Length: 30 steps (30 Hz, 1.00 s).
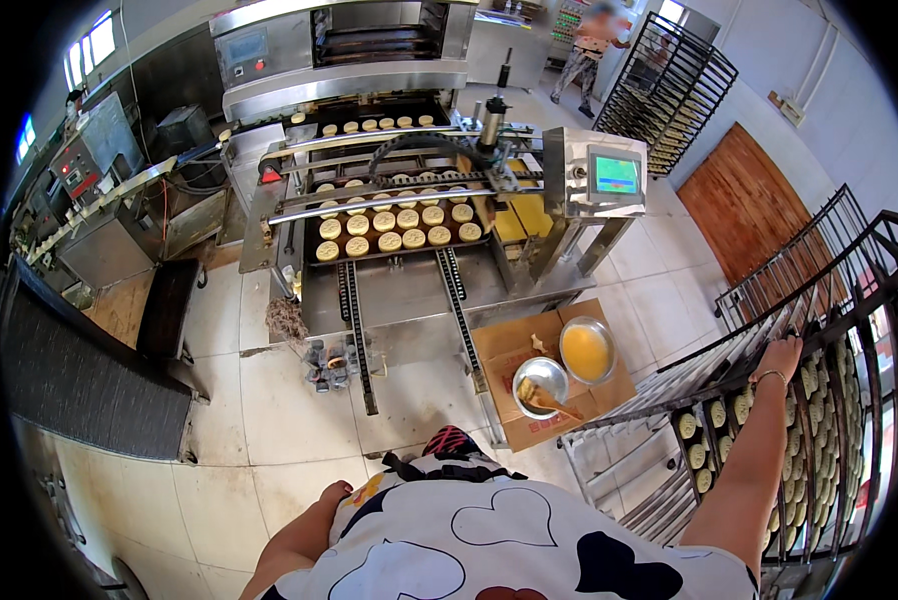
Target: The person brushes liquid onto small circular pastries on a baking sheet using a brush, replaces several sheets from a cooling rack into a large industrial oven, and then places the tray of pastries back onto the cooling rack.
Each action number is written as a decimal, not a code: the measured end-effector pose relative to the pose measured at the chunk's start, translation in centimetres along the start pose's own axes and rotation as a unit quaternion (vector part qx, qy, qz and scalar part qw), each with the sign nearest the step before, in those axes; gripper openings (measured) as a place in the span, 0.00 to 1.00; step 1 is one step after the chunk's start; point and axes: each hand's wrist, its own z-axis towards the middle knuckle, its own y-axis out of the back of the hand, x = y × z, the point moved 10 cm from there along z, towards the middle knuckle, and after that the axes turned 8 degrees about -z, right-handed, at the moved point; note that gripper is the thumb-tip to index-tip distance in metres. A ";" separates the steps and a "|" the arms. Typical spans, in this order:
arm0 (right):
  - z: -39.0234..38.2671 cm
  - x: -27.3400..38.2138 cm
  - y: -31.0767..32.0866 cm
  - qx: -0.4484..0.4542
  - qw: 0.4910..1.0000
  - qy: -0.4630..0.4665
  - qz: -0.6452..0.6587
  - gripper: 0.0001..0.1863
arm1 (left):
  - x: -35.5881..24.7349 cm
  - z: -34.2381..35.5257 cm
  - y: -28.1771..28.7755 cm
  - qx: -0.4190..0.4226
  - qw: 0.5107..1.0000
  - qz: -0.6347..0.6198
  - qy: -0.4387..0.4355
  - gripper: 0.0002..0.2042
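Note:
My right arm reaches out to the right, and my right hand (781, 356) is closed on the dark metal frame of a tall baking rack (659, 400). Trays of round pale pastries (829, 440) fill several levels of this rack, beside and below my forearm. My left hand (335, 494) hangs low at my left side, next to my patterned shirt. Only a little of its fingers shows, so its grip is unclear, and I see nothing held there.
Ahead stands a conveyor machine (399, 290) with rows of pastries (389, 241) and a control screen (616, 174). A bowl of yellow liquid (587, 351) and a bowl with a brush (541, 389) sit on cardboard (509, 345). A person (587, 55) stands near another rack (659, 95).

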 end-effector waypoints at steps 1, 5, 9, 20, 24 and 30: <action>-0.3 -0.1 0.2 0.003 1.000 0.000 0.000 0.30 | -0.1 -0.3 0.1 -0.009 1.000 0.009 0.005 0.16; -0.7 -0.2 0.8 0.012 1.000 -0.001 0.000 0.29 | 1.0 0.7 -0.1 0.004 1.000 -0.008 0.011 0.17; -0.1 0.0 0.0 0.027 1.000 -0.005 -0.008 0.31 | 0.3 1.4 -0.3 0.009 1.000 0.010 -0.003 0.17; -0.7 -0.1 0.9 0.036 0.999 -0.009 -0.014 0.32 | -1.4 1.4 -0.2 0.005 0.999 0.018 -0.029 0.16; -0.7 -0.2 0.8 0.018 0.999 -0.014 -0.025 0.31 | -1.6 1.2 0.0 0.000 0.999 0.002 -0.035 0.17; 0.6 0.4 -0.2 -0.002 0.999 -0.017 -0.049 0.28 | -3.4 0.9 1.8 -0.040 0.998 0.010 -0.039 0.17</action>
